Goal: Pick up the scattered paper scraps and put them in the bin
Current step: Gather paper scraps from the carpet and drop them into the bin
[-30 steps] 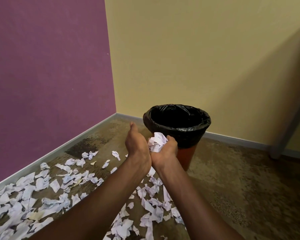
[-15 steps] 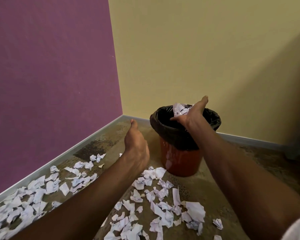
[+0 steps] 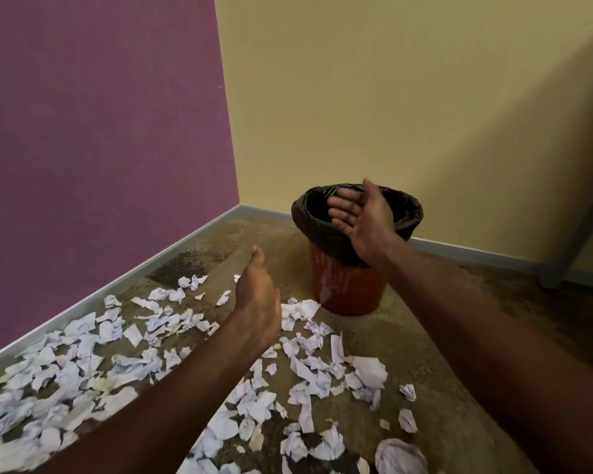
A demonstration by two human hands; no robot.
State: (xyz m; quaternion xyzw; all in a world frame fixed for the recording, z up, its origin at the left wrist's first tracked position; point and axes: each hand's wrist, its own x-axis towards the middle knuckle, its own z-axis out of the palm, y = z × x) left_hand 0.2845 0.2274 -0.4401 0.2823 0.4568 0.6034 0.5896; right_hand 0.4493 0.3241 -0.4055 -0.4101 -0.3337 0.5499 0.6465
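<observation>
Right hand [image 3: 363,224] now splayed and empty over bin [image 3: 348,285] mouth; paper wad held 0.5 s ago gone. Left hand [image 3: 257,302] drifted slightly lower.

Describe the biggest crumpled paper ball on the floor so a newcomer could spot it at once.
Start at the red bin in the corner and come straight toward the camera, past the scattered scraps. At the bottom edge lies the paper ball: rounded and far larger than the flat torn pieces around it.
</observation>
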